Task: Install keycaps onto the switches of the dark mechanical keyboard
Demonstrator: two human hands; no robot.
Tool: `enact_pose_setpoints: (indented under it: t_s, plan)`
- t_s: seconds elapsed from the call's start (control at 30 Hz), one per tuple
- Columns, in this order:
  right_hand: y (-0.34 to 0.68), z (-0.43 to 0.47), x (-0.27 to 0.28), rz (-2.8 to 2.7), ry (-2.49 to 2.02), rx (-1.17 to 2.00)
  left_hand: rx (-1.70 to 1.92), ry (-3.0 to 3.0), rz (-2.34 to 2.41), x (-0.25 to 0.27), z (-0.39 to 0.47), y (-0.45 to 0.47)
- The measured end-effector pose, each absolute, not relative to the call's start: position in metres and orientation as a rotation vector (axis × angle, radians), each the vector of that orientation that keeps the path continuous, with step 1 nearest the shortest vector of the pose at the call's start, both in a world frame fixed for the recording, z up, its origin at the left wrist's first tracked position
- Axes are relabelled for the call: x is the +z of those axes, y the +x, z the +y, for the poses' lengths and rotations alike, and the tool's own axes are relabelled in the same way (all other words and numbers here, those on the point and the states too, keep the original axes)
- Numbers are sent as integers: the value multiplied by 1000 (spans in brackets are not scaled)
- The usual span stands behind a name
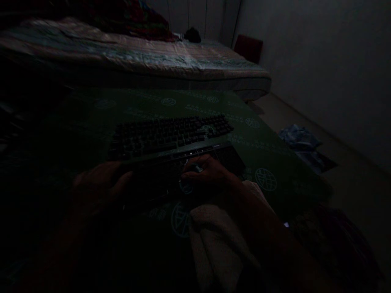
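Red cloth [134, 20] lies heaped on a bed [195, 61], a bluish bundle [299, 136] on the floor [285, 110].

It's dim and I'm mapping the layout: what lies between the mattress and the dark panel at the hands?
Rows of black keys, with a strip of green surface beyond them toward the mattress; the head view shows this.

Plastic-looking keys [166, 132], rough matt cloth [214, 230], smooth tabletop [275, 158]

right hand [207, 173] near dark keyboard [166, 136]
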State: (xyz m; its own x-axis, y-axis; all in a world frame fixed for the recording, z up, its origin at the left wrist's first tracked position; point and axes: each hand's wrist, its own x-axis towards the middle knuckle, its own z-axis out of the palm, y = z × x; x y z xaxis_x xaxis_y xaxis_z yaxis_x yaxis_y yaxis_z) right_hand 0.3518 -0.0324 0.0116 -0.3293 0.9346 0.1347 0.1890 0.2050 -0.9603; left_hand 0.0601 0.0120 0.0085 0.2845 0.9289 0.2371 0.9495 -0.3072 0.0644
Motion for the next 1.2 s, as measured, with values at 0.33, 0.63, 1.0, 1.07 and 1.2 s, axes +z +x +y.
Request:
enact_pose_setpoints:
  t_s: [0.33, 0.63, 1.0, 1.07, 1.2]
  plan:
    - [348, -35, 16, -1666, -1029, 1164, -247, -2467, -1889, 12, 16, 59]
    - [349, -35, 13, -1698, -1058, 1155, -294, -2439, -1882, 9, 16, 60]
    - [355, -41, 19, -1710, -1194, 1153, -422, -2460, -1877, 5, 9, 59]
    - [357, -42, 18, -1724, -1156, 1143, -441, -2455, -1892, 3, 9, 57]
    - [362, -42, 17, -1735, -1221, 1216, -476, -2470, -1878, 0, 9, 55]
